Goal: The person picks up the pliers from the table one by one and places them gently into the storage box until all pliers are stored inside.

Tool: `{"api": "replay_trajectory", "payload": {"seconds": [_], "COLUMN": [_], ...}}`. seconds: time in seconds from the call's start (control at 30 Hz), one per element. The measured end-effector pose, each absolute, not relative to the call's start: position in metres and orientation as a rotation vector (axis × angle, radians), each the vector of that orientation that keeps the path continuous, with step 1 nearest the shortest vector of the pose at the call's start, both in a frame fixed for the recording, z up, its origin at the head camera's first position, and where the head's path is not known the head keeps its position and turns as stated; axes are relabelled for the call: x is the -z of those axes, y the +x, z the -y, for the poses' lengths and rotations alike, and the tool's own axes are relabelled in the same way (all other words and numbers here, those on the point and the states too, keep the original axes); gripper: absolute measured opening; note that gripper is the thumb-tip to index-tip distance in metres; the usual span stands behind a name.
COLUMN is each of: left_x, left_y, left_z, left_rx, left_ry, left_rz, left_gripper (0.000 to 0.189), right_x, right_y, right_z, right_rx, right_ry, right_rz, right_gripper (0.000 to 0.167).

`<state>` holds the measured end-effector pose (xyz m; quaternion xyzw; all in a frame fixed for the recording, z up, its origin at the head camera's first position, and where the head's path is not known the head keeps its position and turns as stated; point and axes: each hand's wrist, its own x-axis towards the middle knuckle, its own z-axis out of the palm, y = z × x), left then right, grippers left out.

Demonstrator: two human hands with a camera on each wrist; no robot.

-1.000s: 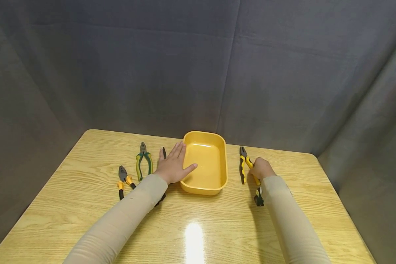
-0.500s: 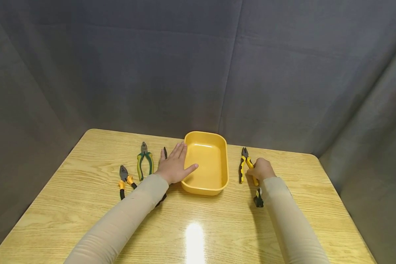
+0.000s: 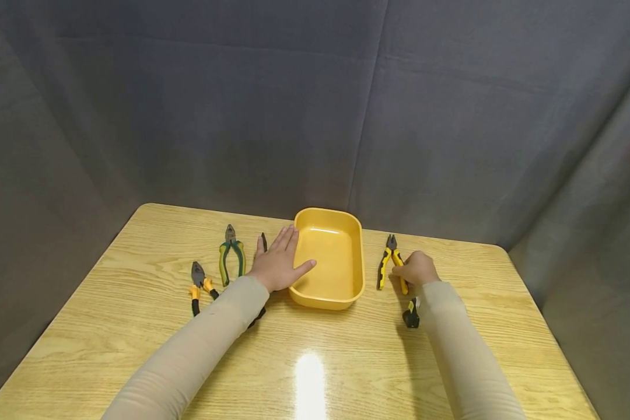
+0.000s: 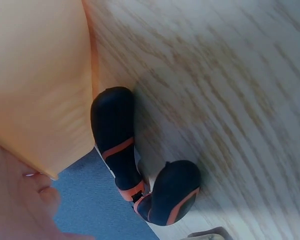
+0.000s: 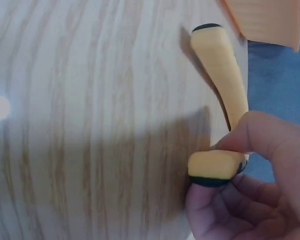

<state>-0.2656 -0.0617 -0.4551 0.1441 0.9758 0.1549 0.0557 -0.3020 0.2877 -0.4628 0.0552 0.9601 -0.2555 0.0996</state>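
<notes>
My right hand (image 3: 419,268) pinches one handle of the yellow-and-black pliers (image 3: 382,273), which lie to the right of the yellow tray (image 3: 332,262) with their jaws pointing to the back. In the right wrist view, thumb and fingers sit around that handle's end while the other handle (image 5: 217,70) spreads away free. My left hand (image 3: 274,267) is spread with straight fingers against the tray's left rim, thumb over the inside. Beneath that hand and forearm lie black pliers (image 3: 264,240), mostly hidden in the head view; the left wrist view shows their black handles (image 4: 112,117) with orange stripes.
Green-handled pliers (image 3: 232,256) and orange-and-black pliers (image 3: 198,277) lie to the left. A black-and-yellow tool end (image 3: 411,315) shows beside my right sleeve, the rest hidden. A grey curtain (image 3: 315,116) hangs behind the wooden table (image 3: 357,373).
The yellow-and-black pliers have turned a little, their jaws shifting right and their handles left, with my right hand on one handle. My left hand stays at the tray.
</notes>
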Motion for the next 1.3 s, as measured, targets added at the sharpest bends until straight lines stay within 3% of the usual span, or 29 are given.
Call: {"api": "replay_trajectory", "payload": {"seconds": [0.67, 1.3], "left_x": [0.457, 0.454], "left_y": [-0.267, -0.264], "left_z": [0.060, 0.062], "left_rx": [-0.483, -0.484], "left_ry": [0.420, 0.437], "left_rz": [-2.950, -2.965], "left_gripper": [0.096, 0.094], "right_x": [0.461, 0.470], "right_y": [-0.290, -0.289], "right_z": [-0.295, -0.305], "right_rx": [1.586, 1.685], "right_ry": [0.361, 0.404], "right_rz": [-2.254, -2.090], "right_gripper": [0.027, 0.023]}}
